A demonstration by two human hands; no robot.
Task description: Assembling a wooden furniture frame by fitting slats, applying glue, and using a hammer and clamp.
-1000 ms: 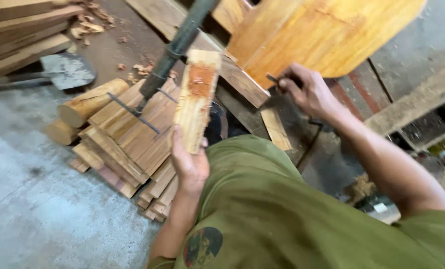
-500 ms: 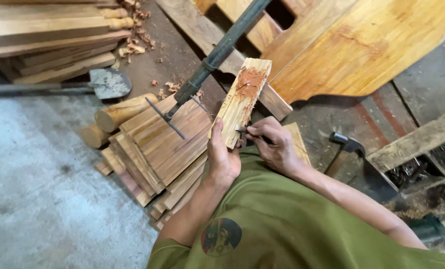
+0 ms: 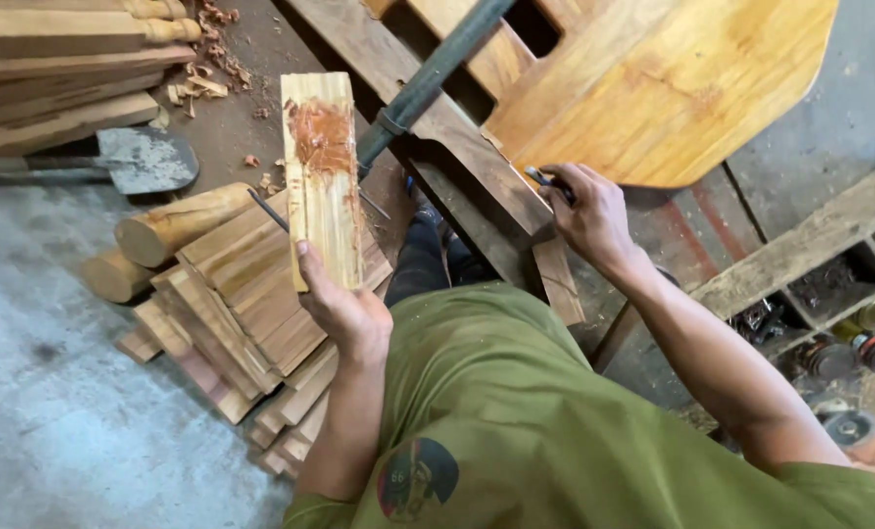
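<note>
My left hand (image 3: pixel 344 309) grips the lower end of a short pale wooden board (image 3: pixel 320 171) and holds it upright; the board's face carries a reddish-brown smear near its top. My right hand (image 3: pixel 586 211) is out to the right over a dark wooden beam (image 3: pixel 437 127), fingers closed around a small dark tool (image 3: pixel 545 180), beside the edge of a large varnished wooden panel (image 3: pixel 673 88). A stack of cut wooden slats (image 3: pixel 251 313) lies on the floor just left of my left hand.
A long dark metal clamp bar (image 3: pixel 433 73) runs diagonally behind the board. Round wooden posts (image 3: pixel 168 225), a shovel blade (image 3: pixel 144 159) and stacked planks (image 3: pixel 55 69) lie at left. A wooden frame (image 3: pixel 800 250) with cans stands at right. Grey concrete floor (image 3: pixel 55 431) spreads lower left.
My right hand left the board and went right to the beam by the panel. My left hand has lifted the board more upright and moved it left.
</note>
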